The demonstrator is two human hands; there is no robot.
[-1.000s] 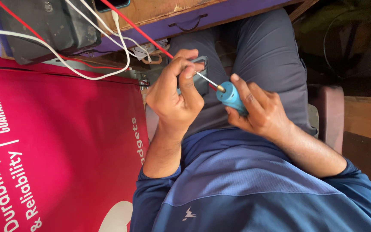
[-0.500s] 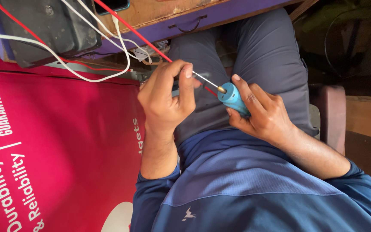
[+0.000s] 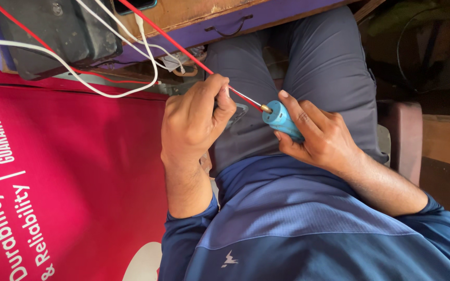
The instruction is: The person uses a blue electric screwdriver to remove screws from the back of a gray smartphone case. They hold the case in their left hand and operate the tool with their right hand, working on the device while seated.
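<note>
My right hand (image 3: 321, 136) is wrapped around a small blue cylindrical tool (image 3: 282, 119) with a brass tip, held over my lap. My left hand (image 3: 194, 118) pinches a thin red wire (image 3: 183, 51) between thumb and forefinger just short of that tip. The wire's bare metal end (image 3: 250, 100) reaches into the brass tip. A small dark flat piece (image 3: 238, 112) shows under my left fingers; I cannot tell what it is. Both hands hover above my grey trousers (image 3: 308, 57).
A black box (image 3: 53, 31) with white cables (image 3: 79, 73) and red wires lies at the top left. A wooden drawer with a purple front and metal handle (image 3: 230, 28) is ahead. A large red printed board (image 3: 69, 182) fills the left. A brown seat edge (image 3: 402, 135) is at the right.
My left hand has shifted slightly down and closed its pinch nearer the tool's brass tip. The blue tool and my right hand have barely moved.
</note>
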